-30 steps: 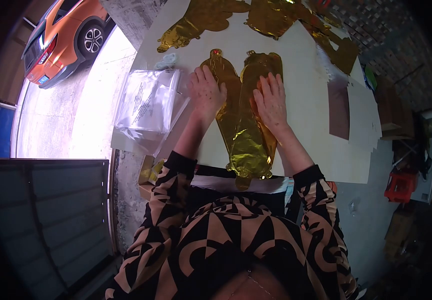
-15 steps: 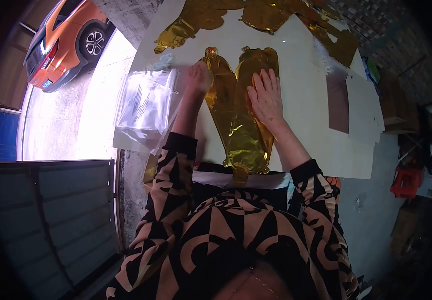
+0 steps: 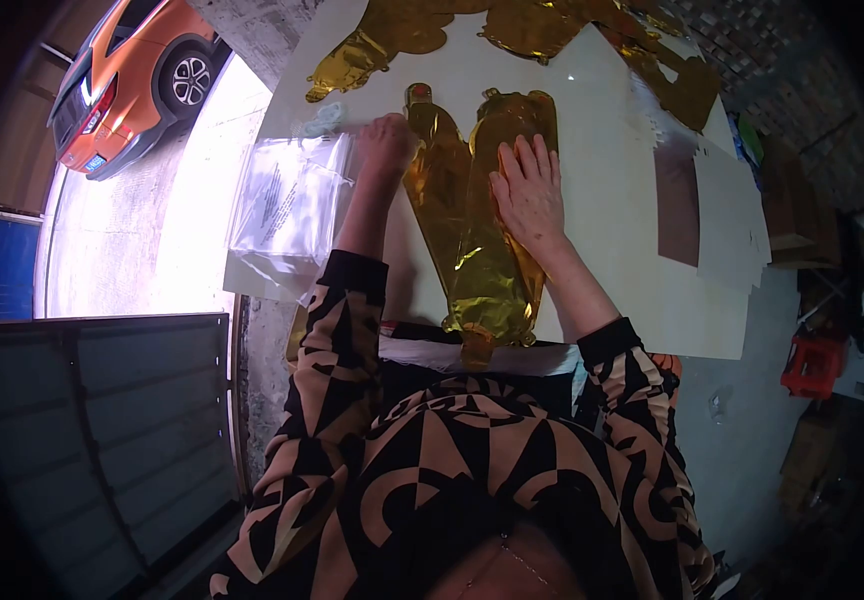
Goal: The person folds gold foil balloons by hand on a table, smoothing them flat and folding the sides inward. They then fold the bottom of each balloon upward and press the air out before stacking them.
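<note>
A flat gold foil balloon (image 3: 487,255) with two long arms spread in a V lies on the pale tabletop, its narrow end reaching the near edge. My left hand (image 3: 388,148) is closed at the outer edge of the balloon's left arm; its fingertips are partly hidden, and the edge appears pinched in them. On the right arm of the balloon, my right hand (image 3: 530,192) rests flat with fingers stretched out. Left of my left hand lies a clear plastic bag (image 3: 287,205) with printed text. A small pale tangle of string or ribbon (image 3: 324,120) sits just above the bag.
More gold foil balloons (image 3: 537,28) lie along the table's far side. A white sheet (image 3: 730,215) lies at the right over the pale table (image 3: 632,290). A red stool (image 3: 812,365) stands on the floor at right. An orange car (image 3: 122,90) is parked outside at left.
My left hand has moved slightly up and left, and the balloon's left arm has shifted the same way. My right hand stays flat on the foil, barely moved.
</note>
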Demonstrator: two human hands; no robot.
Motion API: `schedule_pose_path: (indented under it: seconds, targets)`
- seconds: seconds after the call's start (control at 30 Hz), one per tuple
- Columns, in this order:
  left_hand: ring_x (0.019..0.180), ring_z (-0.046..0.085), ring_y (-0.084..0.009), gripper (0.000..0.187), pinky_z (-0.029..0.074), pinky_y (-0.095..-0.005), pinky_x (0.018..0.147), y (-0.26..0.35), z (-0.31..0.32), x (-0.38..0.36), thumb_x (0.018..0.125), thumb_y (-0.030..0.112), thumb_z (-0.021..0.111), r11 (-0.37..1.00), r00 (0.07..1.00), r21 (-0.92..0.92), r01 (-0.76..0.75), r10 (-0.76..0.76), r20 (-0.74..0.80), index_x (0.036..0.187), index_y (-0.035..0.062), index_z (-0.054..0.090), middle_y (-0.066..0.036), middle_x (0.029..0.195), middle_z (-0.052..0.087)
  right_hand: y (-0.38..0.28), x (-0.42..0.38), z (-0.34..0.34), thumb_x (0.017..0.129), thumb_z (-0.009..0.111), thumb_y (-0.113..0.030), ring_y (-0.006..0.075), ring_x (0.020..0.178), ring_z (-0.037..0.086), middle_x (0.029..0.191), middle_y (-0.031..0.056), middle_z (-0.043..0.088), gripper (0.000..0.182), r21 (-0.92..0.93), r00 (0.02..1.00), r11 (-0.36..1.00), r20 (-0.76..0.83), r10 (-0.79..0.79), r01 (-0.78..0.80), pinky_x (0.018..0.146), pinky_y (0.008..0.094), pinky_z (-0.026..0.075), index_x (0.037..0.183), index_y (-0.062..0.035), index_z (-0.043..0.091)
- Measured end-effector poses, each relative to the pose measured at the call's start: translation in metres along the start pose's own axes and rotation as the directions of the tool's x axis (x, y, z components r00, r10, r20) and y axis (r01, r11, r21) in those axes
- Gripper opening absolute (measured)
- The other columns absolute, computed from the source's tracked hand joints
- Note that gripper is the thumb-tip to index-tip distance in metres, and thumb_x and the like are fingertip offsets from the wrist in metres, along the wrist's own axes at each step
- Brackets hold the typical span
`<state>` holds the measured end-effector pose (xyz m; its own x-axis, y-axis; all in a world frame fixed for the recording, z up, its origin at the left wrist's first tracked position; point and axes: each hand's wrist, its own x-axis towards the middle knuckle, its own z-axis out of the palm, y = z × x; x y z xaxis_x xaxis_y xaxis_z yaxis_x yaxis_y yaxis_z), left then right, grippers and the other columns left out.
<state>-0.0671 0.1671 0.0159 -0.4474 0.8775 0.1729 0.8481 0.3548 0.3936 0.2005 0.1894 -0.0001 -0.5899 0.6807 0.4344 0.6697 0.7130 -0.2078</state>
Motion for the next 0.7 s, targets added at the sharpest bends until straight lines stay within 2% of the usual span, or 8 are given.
schedule_pose_path:
  seconds: [0.03,0.13,0.27,0.4,0.53,0.63,0.67,0.7]
  targets:
    - [0.095,0.071,-0.0416,0.026,0.054,-0.0496,0.088,-0.002,-0.001,0.000,0.087,0.022,0.065,0.998,0.999,-0.061,-0.035,0.035,-0.002,0.098,0.0000,0.074,-0.024,0.095,0.074,0.000,0.000,0.000,0.107,0.049,-0.035,0.0405,0.152,0.028,0.156,0.0211,0.043,0.053,0.004,1.000,1.000,-0.002,0.001,-0.001,0.127,0.0549,0.019,0.148,-0.0030,0.050]
    - [0.079,0.072,-0.0340,0.028,0.056,-0.0439,0.070,0.004,-0.018,0.009,0.087,0.026,0.067,0.977,0.980,-0.175,0.119,-0.088,0.176,0.092,-0.0015,0.072,-0.019,0.084,0.073,0.000,-0.001,-0.001,0.107,0.049,-0.035,0.0404,0.153,0.028,0.156,0.0213,0.044,0.053,0.014,1.000,1.000,-0.006,0.005,-0.005,0.127,0.0549,0.019,0.148,-0.0026,0.050]
    - [0.062,0.065,-0.0170,0.043,0.048,-0.0274,0.055,0.033,-0.056,0.014,0.088,0.040,0.066,0.738,0.836,-0.552,0.389,-0.031,0.548,0.096,-0.0017,0.069,-0.012,0.074,0.068,0.000,-0.001,0.001,0.107,0.048,-0.036,0.0400,0.153,0.028,0.156,0.0216,0.043,0.054,0.029,1.000,1.000,-0.016,0.006,-0.006,0.127,0.0541,0.019,0.149,-0.0019,0.050]
    - [0.057,0.059,-0.0175,0.041,0.047,-0.0288,0.053,0.067,-0.056,0.021,0.090,0.037,0.064,0.645,0.796,-0.647,0.406,0.097,0.597,0.096,-0.0031,0.067,-0.013,0.075,0.067,0.001,0.000,0.002,0.107,0.046,-0.034,0.0408,0.152,0.030,0.157,0.0223,0.043,0.054,0.083,0.999,0.996,-0.028,0.042,-0.039,0.127,0.0532,0.018,0.150,-0.0013,0.049]
    - [0.055,0.055,-0.0146,0.032,0.040,-0.0281,0.050,0.092,-0.043,0.019,0.094,0.028,0.062,0.519,0.751,-0.746,0.418,0.265,0.605,0.094,-0.0032,0.066,-0.011,0.073,0.065,0.006,0.000,-0.004,0.107,0.044,-0.031,0.0423,0.151,0.031,0.156,0.0239,0.044,0.053,0.317,0.993,0.944,-0.041,0.111,-0.093,0.127,0.0532,0.019,0.149,0.0006,0.048]
    - [0.060,0.059,-0.0138,0.037,0.047,-0.0258,0.058,0.109,-0.032,0.014,0.093,0.037,0.064,0.606,0.742,-0.708,0.363,0.273,0.613,0.091,0.0001,0.067,-0.006,0.071,0.066,0.006,0.001,-0.011,0.107,0.042,-0.030,0.0432,0.149,0.034,0.154,0.0256,0.045,0.051,0.497,0.978,0.853,-0.038,0.205,-0.160,0.125,0.0510,0.023,0.146,0.0023,0.048]
    - [0.064,0.061,-0.0126,0.038,0.048,-0.0251,0.061,0.107,-0.021,0.014,0.093,0.038,0.065,0.655,0.778,-0.703,0.276,0.278,0.564,0.092,-0.0001,0.067,-0.005,0.074,0.067,0.007,0.000,-0.012,0.108,0.041,-0.031,0.0435,0.148,0.035,0.153,0.0264,0.045,0.051,0.554,0.970,0.814,-0.044,0.241,-0.177,0.124,0.0497,0.025,0.145,0.0026,0.048]
    - [0.065,0.061,-0.0122,0.038,0.048,-0.0249,0.062,0.107,-0.014,0.011,0.093,0.038,0.065,0.641,0.791,-0.723,0.256,0.291,0.538,0.093,0.0002,0.068,-0.004,0.075,0.067,0.008,0.000,-0.013,0.108,0.040,-0.031,0.0437,0.148,0.035,0.152,0.0273,0.045,0.050,0.609,0.960,0.770,-0.048,0.277,-0.192,0.123,0.0484,0.027,0.144,0.0030,0.048]
